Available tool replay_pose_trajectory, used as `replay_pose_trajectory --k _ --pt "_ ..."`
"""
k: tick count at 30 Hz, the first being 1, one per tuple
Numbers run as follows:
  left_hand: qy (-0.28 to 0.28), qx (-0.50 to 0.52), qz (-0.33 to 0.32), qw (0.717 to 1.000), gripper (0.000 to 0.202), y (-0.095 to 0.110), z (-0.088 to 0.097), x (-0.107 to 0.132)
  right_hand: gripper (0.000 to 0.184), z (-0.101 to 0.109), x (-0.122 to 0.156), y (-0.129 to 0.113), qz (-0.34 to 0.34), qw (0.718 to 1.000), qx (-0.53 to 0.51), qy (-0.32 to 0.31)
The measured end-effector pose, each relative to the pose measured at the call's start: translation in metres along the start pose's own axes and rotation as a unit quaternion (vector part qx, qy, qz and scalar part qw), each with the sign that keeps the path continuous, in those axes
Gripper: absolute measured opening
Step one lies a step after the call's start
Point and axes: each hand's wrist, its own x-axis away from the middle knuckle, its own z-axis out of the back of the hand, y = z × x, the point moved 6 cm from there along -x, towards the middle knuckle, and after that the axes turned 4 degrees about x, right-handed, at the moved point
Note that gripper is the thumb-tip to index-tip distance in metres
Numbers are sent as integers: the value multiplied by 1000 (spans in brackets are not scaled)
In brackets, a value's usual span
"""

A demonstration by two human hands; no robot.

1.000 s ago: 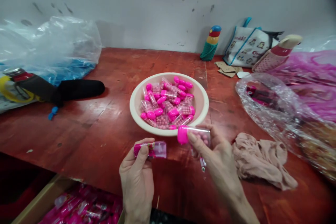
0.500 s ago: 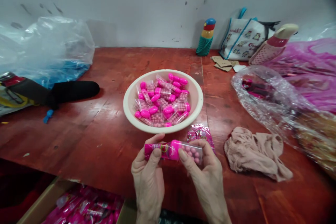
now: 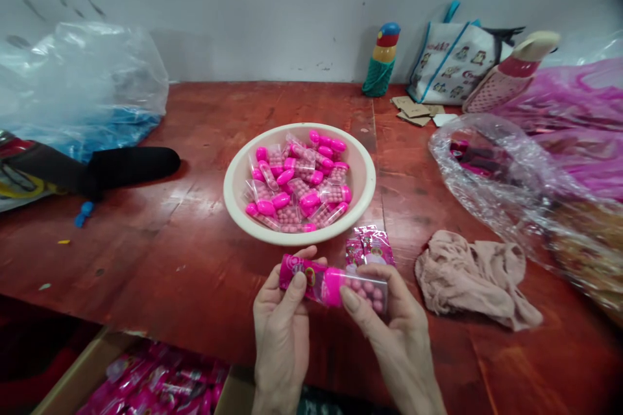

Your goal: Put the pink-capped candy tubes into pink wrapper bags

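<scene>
In front of the bowl, a clear candy tube (image 3: 367, 288) with pink balls and a magenta cap lies between my two hands. My left hand (image 3: 282, 340) pinches the flat printed magenta wrapper (image 3: 315, 279) at the tube's capped end. Around the clear body, my right hand (image 3: 402, 334) is closed, its thumb near the cap. How far the wrapper reaches over the cap is hard to tell. Just beyond stands a cream bowl (image 3: 233, 214) holding several similar unwrapped tubes (image 3: 299, 188). Flat magenta wrappers (image 3: 372, 246) lie behind my right hand.
A box (image 3: 73, 373) of wrapped pink tubes (image 3: 160, 382) sits below the table edge at left. Beige cloth (image 3: 472, 272) and clear plastic bags (image 3: 506, 207) lie at right. A black-sleeved object (image 3: 136, 168) is at left; a capped bottle (image 3: 382, 58) stands by the wall.
Both hands have moved slightly right with the tube and wrapper. The tube now slants, its clear end lower. The camera view has shifted a little.
</scene>
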Motion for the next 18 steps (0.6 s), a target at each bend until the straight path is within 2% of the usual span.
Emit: replay_pose_trajectory --k 2,4,8,11,13,16,18 --pt "-2 1 3 1000 18 0 0 0 26 -1 -2 0 -22 998 -34 -40" --pt "-10 -8 -10 1000 16 1 -1 0 25 -1 -3 0 -17 998 -31 -47" --pt "-19 -40 -54 998 15 3 -2 -1 24 1 -2 -4 53 998 36 -3" --pt "-12 -65 -72 995 21 3 0 -1 22 1 -1 -7 113 990 77 36" --pt "-8 -87 -91 992 26 4 1 0 23 2 -1 -6 129 986 89 48" --pt "-6 -100 -114 988 40 6 2 3 26 4 -2 2 90 991 84 45" --pt "-6 -76 -103 992 49 4 2 4 27 5 -2 7 55 995 66 45"
